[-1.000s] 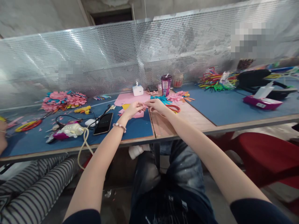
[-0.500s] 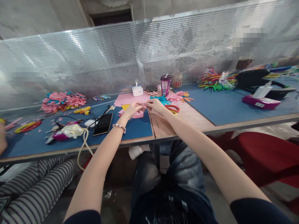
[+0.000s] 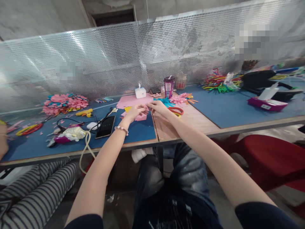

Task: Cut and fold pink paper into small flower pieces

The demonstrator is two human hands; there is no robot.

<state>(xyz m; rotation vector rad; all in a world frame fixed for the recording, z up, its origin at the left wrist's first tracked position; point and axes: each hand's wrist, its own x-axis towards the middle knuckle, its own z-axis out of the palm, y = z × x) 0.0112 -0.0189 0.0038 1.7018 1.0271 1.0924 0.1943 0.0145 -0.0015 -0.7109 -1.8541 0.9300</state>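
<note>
My left hand (image 3: 137,111) and my right hand (image 3: 158,107) meet over the near edge of the table, fingertips pinched close together. A small pink piece of paper seems to be between them, mostly hidden by the fingers. Pink paper pieces (image 3: 141,117) and a bit of yellow paper (image 3: 127,109) lie beneath and beside my left hand. Behind both hands is a larger pink sheet (image 3: 124,101). Orange-red scissor handles (image 3: 177,110) rest right of my right hand, near blue fringed paper (image 3: 167,102) and pink fringed paper (image 3: 178,99).
A white tissue box (image 3: 140,93) and a purple cup (image 3: 169,87) stand at the back. Leftward lie a phone (image 3: 105,127), cables, a yellow glue gun (image 3: 84,112) and a pink paper heap (image 3: 64,104). A purple tissue pack (image 3: 267,105) sits right. Another person's hand (image 3: 3,140) shows far left.
The fingers of both hands have shifted slightly around the small pink piece, which shows less now. The arms and the things on the table stay nearly as they were.
</note>
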